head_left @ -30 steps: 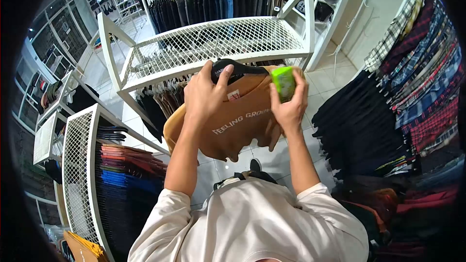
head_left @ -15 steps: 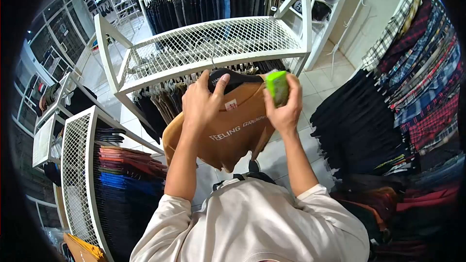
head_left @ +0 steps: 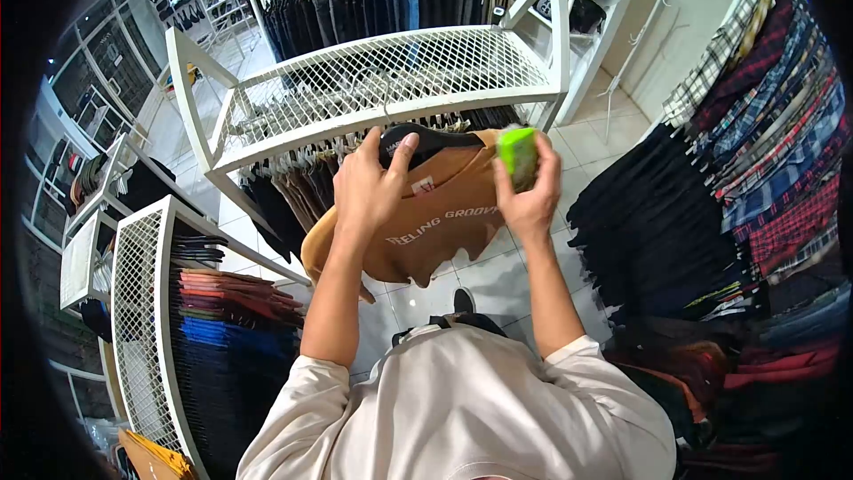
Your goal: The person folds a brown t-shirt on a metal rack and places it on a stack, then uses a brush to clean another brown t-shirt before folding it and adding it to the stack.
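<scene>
My left hand [head_left: 367, 187] is closed on a black clothes hanger [head_left: 435, 140], its thumb lying over the hanger near the collar. From this hanger hangs a mustard-brown T-shirt [head_left: 444, 200] with white "FEELING GROOVY" lettering and a white neck label [head_left: 423, 185]. Near the shirt's right shoulder, my right hand [head_left: 531, 191] is closed around a small block-like object [head_left: 515, 148], bright green at the top and duller below. What kind of object it is I cannot tell. The hanger's hook rises in front of the white rack's front rail.
Right ahead stands a white rack with a mesh top [head_left: 382, 80] and clothes on hangers below. Plaid shirts [head_left: 782, 160] and dark trousers [head_left: 657, 222] hang at the right. A lower mesh-topped rack [head_left: 147, 320] stands at the left with folded-looking hanging garments [head_left: 235, 298].
The shirt's lower hem has swung forward and up, uncovering more floor and a shoe. My right hand has shifted slightly right with the green object; my left hand keeps its hold on the hanger.
</scene>
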`<move>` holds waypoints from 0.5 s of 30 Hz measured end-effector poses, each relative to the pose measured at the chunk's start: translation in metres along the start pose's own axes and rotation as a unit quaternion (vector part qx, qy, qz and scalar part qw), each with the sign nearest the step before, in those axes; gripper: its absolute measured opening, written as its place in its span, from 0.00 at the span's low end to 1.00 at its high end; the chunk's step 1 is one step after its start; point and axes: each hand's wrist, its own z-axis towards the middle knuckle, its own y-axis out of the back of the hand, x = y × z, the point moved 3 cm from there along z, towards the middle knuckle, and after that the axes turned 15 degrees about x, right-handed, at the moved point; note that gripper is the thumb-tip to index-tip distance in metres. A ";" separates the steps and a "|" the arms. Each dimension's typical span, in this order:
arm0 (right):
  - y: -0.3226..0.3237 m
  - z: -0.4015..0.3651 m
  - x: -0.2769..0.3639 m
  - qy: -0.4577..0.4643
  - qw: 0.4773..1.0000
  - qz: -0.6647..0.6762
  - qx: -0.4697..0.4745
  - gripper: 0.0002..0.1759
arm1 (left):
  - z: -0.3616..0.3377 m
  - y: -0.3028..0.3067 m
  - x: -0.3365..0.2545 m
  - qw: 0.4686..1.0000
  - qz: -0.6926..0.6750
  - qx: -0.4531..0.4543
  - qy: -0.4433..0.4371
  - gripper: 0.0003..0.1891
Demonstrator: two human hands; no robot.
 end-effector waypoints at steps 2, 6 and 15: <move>0.004 -0.004 -0.040 -0.116 0.992 0.004 -0.046 0.36 | 0.002 0.003 0.010 1.000 -0.001 -0.031 -0.002 0.39; 0.021 -0.012 -0.069 -0.190 0.979 -0.046 -0.055 0.36 | 0.007 0.004 0.026 0.996 0.006 -0.092 0.011 0.39; 0.002 0.008 -0.026 -0.075 0.997 0.016 0.024 0.36 | 0.003 -0.001 0.006 0.996 -0.006 -0.063 -0.058 0.31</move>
